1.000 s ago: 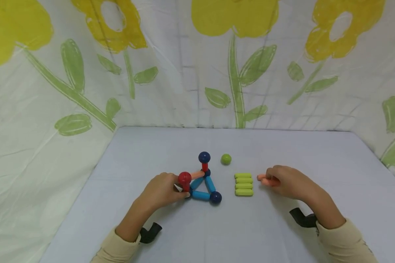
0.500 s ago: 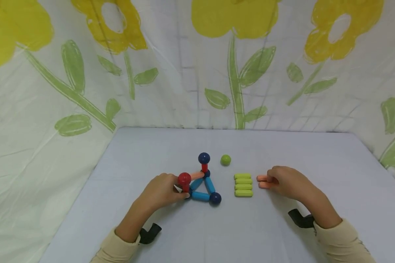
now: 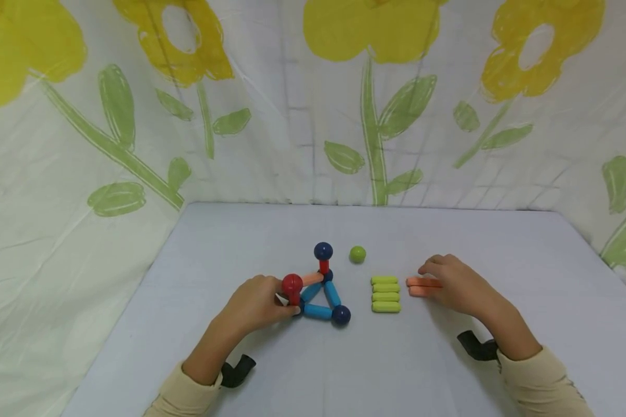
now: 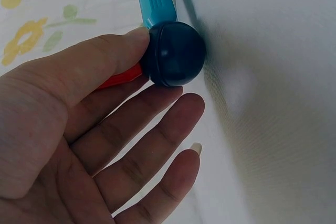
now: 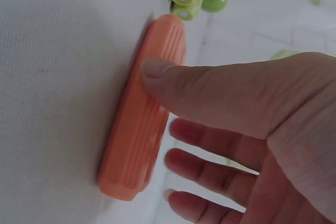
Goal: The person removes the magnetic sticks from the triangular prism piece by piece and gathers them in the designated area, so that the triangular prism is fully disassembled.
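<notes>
My left hand (image 3: 261,300) pinches a dark blue ball (image 4: 177,53) at the left corner of a magnetic-stick triangle. Three light blue sticks (image 3: 318,311) join dark blue balls there. A red stick topped by a red ball (image 3: 292,284) rises from the held corner. Behind it, another red stick bears a dark blue ball (image 3: 323,251). One orange stick (image 3: 312,278) reaches toward the back corner; its near end is hidden. On the right, two orange sticks (image 3: 422,291) lie side by side, my right hand (image 3: 460,285) resting its thumb on one (image 5: 134,140), its other fingers spread apart.
Several yellow-green sticks (image 3: 385,297) lie in a row between the triangle and the orange sticks. A light green ball (image 3: 357,254) sits behind them. A flower-printed cloth (image 3: 292,116) hangs behind the white table (image 3: 313,376).
The two orange sticks have come together, lying evenly side by side. The right hand's fingers have loosened and lifted off, except the thumb. My left hand has stayed in place on the ball.
</notes>
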Action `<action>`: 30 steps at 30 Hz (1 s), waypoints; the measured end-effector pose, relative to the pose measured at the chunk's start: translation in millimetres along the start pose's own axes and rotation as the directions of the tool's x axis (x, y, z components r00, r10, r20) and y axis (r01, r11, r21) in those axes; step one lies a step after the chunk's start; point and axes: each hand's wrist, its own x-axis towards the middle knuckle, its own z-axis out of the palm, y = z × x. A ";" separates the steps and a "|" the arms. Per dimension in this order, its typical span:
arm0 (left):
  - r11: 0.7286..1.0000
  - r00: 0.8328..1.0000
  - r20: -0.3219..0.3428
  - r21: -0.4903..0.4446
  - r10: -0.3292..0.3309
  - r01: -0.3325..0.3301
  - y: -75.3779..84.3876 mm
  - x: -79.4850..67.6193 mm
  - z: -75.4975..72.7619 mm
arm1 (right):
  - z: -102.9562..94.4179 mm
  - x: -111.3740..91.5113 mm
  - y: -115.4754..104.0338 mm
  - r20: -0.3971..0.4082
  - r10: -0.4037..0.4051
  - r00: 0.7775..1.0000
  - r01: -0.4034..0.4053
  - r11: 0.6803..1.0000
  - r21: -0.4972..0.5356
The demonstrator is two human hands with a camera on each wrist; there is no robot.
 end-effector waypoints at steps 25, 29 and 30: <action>1.000 1.000 -0.006 0.006 0.000 0.000 -0.3 0.4 0.9 | -7.9 75.1 -70.8 -0.177 -0.241 0.954 0.263 0.959 0.109; 1.000 1.000 -0.002 0.003 0.000 0.000 0.0 1.0 0.6 | -3.1 95.1 -89.4 -0.185 -0.310 0.933 0.332 0.937 0.107; 1.000 1.000 -0.001 0.004 0.001 -0.001 0.0 1.1 0.3 | -1.4 99.3 -93.2 -0.180 -0.325 0.928 0.346 0.933 0.101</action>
